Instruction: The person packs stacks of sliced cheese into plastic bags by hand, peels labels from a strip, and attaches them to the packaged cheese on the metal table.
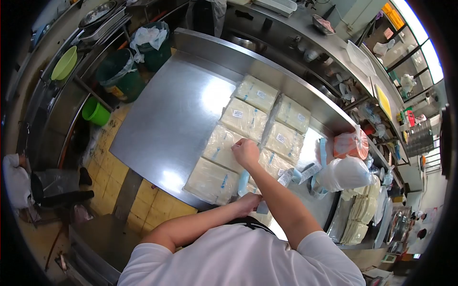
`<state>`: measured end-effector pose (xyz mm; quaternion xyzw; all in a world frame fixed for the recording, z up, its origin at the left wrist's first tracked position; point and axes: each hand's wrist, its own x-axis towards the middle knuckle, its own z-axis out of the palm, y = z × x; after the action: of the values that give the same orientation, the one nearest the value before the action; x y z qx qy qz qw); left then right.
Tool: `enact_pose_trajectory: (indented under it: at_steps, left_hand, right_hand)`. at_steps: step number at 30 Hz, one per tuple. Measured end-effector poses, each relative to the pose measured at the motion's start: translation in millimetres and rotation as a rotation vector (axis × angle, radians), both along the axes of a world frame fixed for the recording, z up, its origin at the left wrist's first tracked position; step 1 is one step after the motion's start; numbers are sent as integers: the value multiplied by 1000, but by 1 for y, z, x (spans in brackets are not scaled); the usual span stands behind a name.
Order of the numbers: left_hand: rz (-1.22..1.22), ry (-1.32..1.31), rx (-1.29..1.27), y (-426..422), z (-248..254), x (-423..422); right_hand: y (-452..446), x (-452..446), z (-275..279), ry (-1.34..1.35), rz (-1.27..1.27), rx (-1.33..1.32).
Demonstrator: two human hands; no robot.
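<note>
At the near edge of the counter (157,109), the left hand (249,202) curls beside a blue strip (243,181), its grip unclear. Farther in, the right hand (245,151) bunches its fingers over a pack (220,143), hold unclear. More packs (244,115) reach toward the far edge.

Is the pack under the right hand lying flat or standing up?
Flat: the pack's broad face points up from the table.

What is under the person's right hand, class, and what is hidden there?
A pale, clear-wrapped pack lies under the right hand; its exposed part shows blue markings. The area directly beneath the hand is covered, as is the steel table under the pack.
</note>
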<state>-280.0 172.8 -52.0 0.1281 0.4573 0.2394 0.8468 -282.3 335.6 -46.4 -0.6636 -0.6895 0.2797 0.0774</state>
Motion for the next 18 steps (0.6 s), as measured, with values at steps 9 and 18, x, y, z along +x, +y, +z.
enact_pose_trajectory:
  at_steps: [9, 18]
  left_hand:
    - [-89, 2, -16, 6, 5, 0]
    - [3, 19, 166, 4, 4, 8]
  right_hand:
    - [21, 28, 24, -204, -13, -50]
    - [-29, 145, 81, 248, -183, 178]
